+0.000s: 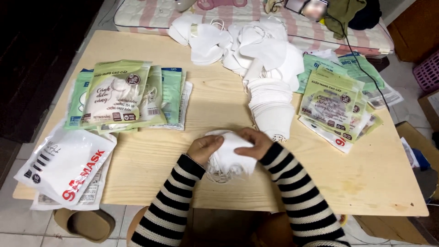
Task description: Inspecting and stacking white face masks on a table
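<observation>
So the whole setup sits on a pale wood-grain counter [219, 114] over a light tiled floor [27, 224], with a dark stretch of room off its left edge. At the counter's left front corner there's a stack of white plastic pouches with red lettering [64, 171], partly hanging over the edge. Just behind those, still on the left side of the counter, is a fanned pile of green and teal mask packets [123, 96].

Front centre of the counter is where the action is: both arms in black-and-white striped sleeves [292, 187] come in from the near edge. The left hand [204, 147] and right hand [256, 141] are both on a small bundle of folded white masks [228, 155], fingers curled and clamped on its top edge from either side, ear loops spilling out underneath onto the wood.

Right behind that bundle stands a leaning stack of white masks [272, 105], and past it, at the counter's far edge, a loose heap of white masks [247, 43]. To the right of the stack sits another pile of green packets [336, 103]. Beyond the far edge is a pink-and-white striped mattress [320, 27]; a cardboard box [432, 105] sits off the right side.
</observation>
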